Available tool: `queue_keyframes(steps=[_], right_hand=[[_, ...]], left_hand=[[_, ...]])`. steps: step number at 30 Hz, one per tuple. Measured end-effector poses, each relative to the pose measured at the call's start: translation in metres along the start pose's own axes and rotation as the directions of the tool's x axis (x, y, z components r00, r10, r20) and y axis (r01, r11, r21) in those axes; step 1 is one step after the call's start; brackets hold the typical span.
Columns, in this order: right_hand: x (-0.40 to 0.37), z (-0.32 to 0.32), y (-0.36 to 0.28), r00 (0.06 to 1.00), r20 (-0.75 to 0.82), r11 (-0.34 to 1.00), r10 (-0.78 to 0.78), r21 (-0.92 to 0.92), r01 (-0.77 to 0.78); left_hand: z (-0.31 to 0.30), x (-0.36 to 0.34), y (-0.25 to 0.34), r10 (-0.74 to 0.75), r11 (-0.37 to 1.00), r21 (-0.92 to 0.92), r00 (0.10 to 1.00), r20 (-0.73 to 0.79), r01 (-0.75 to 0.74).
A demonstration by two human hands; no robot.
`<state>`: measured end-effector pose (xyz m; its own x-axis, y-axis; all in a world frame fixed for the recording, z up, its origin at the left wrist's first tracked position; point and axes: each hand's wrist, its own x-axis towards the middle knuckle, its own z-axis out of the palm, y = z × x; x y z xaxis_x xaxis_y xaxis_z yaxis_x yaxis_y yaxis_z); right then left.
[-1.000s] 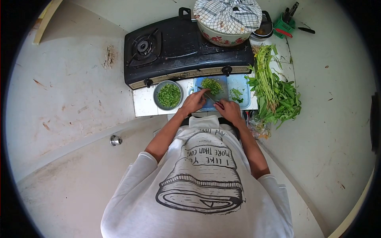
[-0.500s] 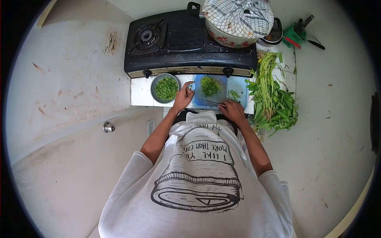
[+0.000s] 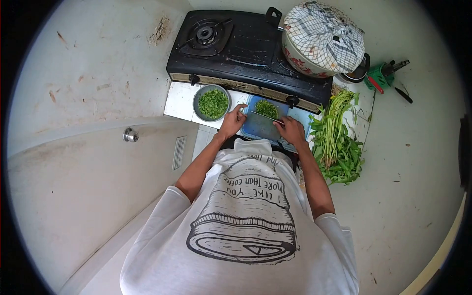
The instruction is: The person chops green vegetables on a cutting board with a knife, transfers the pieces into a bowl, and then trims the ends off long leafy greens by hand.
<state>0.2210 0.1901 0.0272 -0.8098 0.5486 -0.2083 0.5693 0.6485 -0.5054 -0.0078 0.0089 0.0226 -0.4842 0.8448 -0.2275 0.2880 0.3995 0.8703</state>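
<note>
My right hand [image 3: 292, 132] is closed round the handle end of a knife, whose thin blade [image 3: 264, 116] lies just in front of a pile of chopped greens [image 3: 267, 108]. Beneath them is a blue chopping board [image 3: 260, 130]. At the board's left edge is my left hand [image 3: 233, 121], fingers curved, with thumb and index finger apart; it seems to touch the edge. Just left of that hand stands a grey bowl [image 3: 195, 105] full of chopped greens [image 3: 213, 103]. My right hand hides most of the knife's handle.
Behind the board stands a black two-burner stove [image 3: 246, 46] with a cloth-covered pot [image 3: 307, 65] on its right side. Long-stemmed leafy greens [image 3: 339, 137] lie at the counter's right end. A green basket [image 3: 378, 77] holds utensils, with a knife [image 3: 404, 95] beside it.
My right hand has moved the knife forward, up to the near side of the chopped pile. My left hand stays by the board's left edge. The whole view has shifted and tilted.
</note>
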Motion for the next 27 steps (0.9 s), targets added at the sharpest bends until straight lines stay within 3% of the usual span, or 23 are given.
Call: queue_keyframes(steps=[3, 7, 10, 13, 27], right_hand=[[-0.003, 0.0, 0.0, 1.0, 0.02, 1.0, 0.013, 0.024, -0.013], [-0.016, 0.004, -0.003, 0.999, -0.009, 0.998, 0.052, 0.047, -0.052], [-0.026, 0.003, -0.013, 0.996, -0.054, 0.995, 0.069, 0.072, -0.065], [-0.035, 0.008, -0.02, 0.988, -0.144, 0.992, 0.058, 0.118, -0.042], [-0.082, 0.038, -0.044, 0.926, -0.273, 0.957, 0.262, 0.197, -0.213]], left_hand=[[0.0, -0.002, 0.006, 0.083, 0.996, 0.012, 0.994, 0.066, -0.084], [-0.001, 0.002, 0.014, 0.037, 0.986, 0.143, 0.957, 0.288, -0.082], [0.003, 0.007, 0.006, 0.072, 0.987, 0.105, 0.922, 0.38, -0.121], [0.003, 0.01, -0.002, 0.144, 0.978, 0.082, 0.899, 0.413, -0.194], [-0.005, 0.025, 0.023, 0.099, 0.968, 0.174, 0.915, 0.392, -0.179]])
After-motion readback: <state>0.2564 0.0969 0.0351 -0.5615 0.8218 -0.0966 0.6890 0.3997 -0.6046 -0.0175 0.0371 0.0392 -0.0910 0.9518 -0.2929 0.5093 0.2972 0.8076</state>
